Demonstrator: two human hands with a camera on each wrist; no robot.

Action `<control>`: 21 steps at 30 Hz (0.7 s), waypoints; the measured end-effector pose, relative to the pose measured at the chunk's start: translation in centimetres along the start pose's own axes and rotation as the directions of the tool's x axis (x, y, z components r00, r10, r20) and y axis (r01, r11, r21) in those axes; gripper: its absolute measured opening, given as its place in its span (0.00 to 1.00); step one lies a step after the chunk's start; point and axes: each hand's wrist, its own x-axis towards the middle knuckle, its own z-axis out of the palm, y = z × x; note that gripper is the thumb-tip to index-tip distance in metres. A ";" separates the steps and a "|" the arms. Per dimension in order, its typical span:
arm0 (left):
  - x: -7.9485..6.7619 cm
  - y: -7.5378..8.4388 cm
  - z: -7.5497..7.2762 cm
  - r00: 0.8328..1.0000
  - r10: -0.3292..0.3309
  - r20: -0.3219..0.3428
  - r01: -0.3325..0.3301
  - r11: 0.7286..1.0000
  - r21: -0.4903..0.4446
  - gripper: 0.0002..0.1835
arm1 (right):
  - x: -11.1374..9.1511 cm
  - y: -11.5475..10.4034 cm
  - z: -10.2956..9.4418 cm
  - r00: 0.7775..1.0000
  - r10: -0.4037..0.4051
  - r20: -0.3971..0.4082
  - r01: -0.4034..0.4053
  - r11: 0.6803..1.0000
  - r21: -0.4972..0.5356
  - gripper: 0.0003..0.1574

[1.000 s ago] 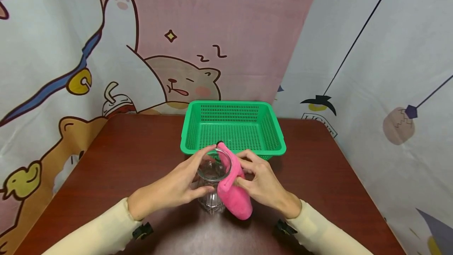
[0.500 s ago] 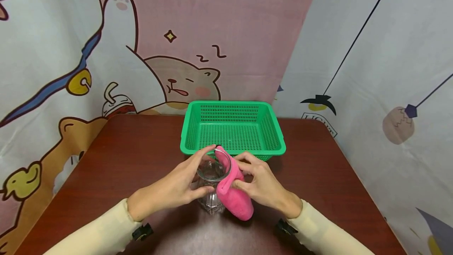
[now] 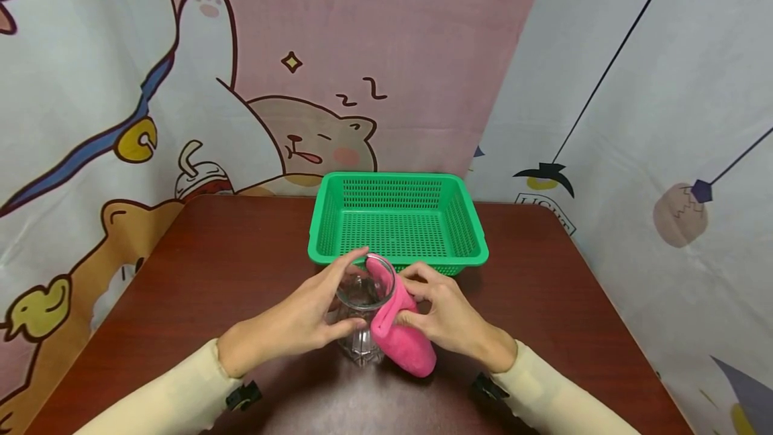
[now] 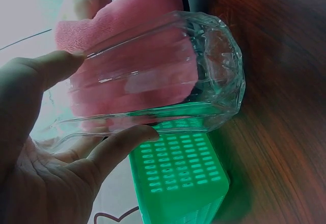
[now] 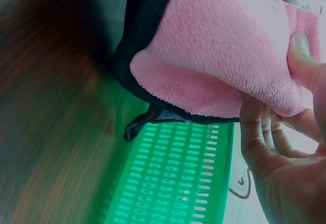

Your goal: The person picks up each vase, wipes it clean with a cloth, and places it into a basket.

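A clear glass jar with faceted sides [image 3: 361, 341] stands in front of the basket, its round mouth facing up. My left hand [image 3: 296, 314] grips it from the left, thumb at the near side and fingers round the far side, as the left wrist view also shows of the jar [image 4: 214, 71]. My right hand [image 3: 443, 307] pinches a folded pink cloth [image 3: 407, 348] at the jar's right rim. In the right wrist view the plush cloth [image 5: 219, 40] has a dark edging and a small dark loop [image 5: 140, 124]. Part of the cloth shows pink through the glass.
A green plastic basket [image 3: 477, 240] with slotted walls stands just behind the jar and hands. Dark reddish wood covers the table [image 3: 241, 240]. Behind it hangs a cartoon-printed curtain [image 3: 435, 52], and another printed sheet [image 3: 634, 119] lines the right side.
The top of the pink cloth has slid down and lies lower against the jar's rim; its hanging end has shifted slightly right. My left hand and the jar have hardly moved.
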 end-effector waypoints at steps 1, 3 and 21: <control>0.0 0.0 0.0 1.000 -0.002 0.000 0.002 1.000 0.004 0.63 | 0.0 0.1 0.0 1.000 -0.001 0.004 0.001 1.000 -0.001 0.21; 0.0 0.1 0.0 1.000 -0.008 -0.001 0.008 1.000 0.006 0.63 | -0.1 0.2 0.1 1.000 -0.010 0.007 0.010 1.000 -0.010 0.21; 0.0 0.2 0.1 1.000 -0.015 -0.001 0.015 1.000 -0.014 0.62 | -0.4 0.9 0.3 0.997 -0.022 0.076 0.027 0.998 -0.061 0.20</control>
